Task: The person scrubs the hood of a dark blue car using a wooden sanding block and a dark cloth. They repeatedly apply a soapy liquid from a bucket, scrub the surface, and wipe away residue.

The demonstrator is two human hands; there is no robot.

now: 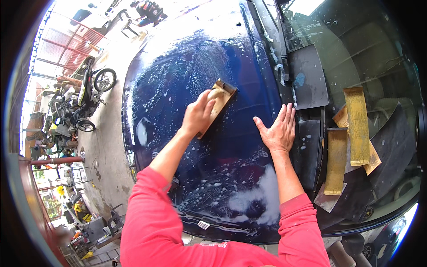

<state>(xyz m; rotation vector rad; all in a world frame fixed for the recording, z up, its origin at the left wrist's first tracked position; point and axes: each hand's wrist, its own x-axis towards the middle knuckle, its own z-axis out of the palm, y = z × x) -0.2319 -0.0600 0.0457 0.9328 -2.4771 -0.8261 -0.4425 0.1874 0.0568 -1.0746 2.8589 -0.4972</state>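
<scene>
A dark blue car hood (251, 100) lies before me, wet and spotted with whitish suds. My left hand (198, 113) is closed round a long tan sanding block (224, 95), which rests on the middle of the hood at a slant. Any paper on the block's underside is hidden. My right hand (279, 129) lies flat on the hood near its windshield edge, fingers stretched out and thumb apart, holding nothing. A thick patch of pale foam (269, 196) covers the hood's near right part.
Against the windshield (351, 44) lie a dark sandpaper sheet (307, 78), a long yellow sanding pad (356, 127), a shorter yellow pad (336, 160) and more sheets. A wiper arm (282, 49) runs beside them. A motorcycle (86, 93) stands on the concrete floor (106, 164) at left.
</scene>
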